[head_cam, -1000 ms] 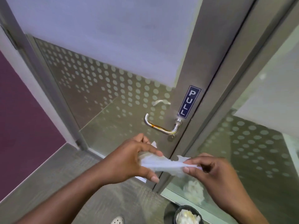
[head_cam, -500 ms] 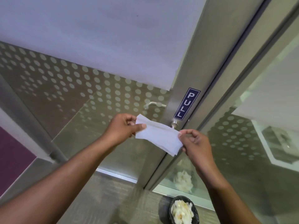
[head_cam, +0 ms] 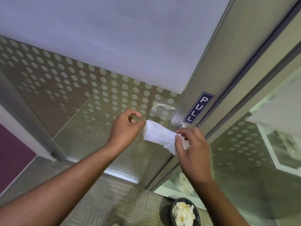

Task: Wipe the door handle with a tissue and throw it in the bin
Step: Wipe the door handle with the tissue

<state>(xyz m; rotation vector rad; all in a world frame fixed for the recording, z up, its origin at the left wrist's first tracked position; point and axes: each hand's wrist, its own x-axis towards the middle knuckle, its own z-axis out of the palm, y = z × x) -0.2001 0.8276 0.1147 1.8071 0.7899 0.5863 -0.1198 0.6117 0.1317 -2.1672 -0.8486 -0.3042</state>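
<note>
- Head view: I see the tissue (head_cam: 160,135) draped over the door handle (head_cam: 182,126), ready for wiping.
- Left hand (head_cam: 126,129) pinches its corner; right hand (head_cam: 190,144) grips the other end.

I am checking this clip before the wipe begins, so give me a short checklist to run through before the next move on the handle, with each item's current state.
1. Tissue in hand: ok. The right hand grips one end; the left hand is at the other end.
2. Tissue over the door handle: ok by position. It hides the lever; only the handle's base shows.
3. Tissue pressed against the lever: cannot tell.
4. Left hand's hold: cannot tell. Its fingers look partly open at the tissue's corner.
5. Bin within view: ok, on the floor below the right arm, already holding white tissues.
6. Door shut: cannot tell.
</note>
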